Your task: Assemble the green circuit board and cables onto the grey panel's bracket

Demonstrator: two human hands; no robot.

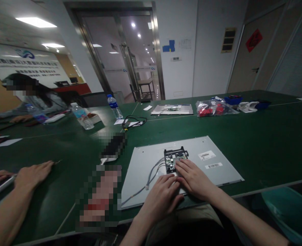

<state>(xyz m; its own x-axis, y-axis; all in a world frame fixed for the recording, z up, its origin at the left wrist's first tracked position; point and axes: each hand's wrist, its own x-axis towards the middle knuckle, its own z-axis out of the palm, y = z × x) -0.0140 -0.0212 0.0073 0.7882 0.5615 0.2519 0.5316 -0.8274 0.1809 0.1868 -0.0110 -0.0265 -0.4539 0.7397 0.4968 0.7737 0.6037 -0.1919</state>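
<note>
A grey metal panel (217,150) lies flat on the green table (263,136) in front of me. A small circuit board (175,160) sits in a black frame near its middle, with grey cables (151,176) running off to the left. My right hand (194,179) rests on the panel, fingers stretched out flat and touching the board's near edge. My left hand (161,198) lies just left of it on the panel, fingers loosely curled down over the surface, holding nothing that I can see.
A co-worker's hand (33,174) rests flat on the table at my left. Another person sits at the far left. Water bottles (83,116), a black cable (134,122), a second panel (172,109), bagged red parts (213,108) and a teal chair (291,212) are around.
</note>
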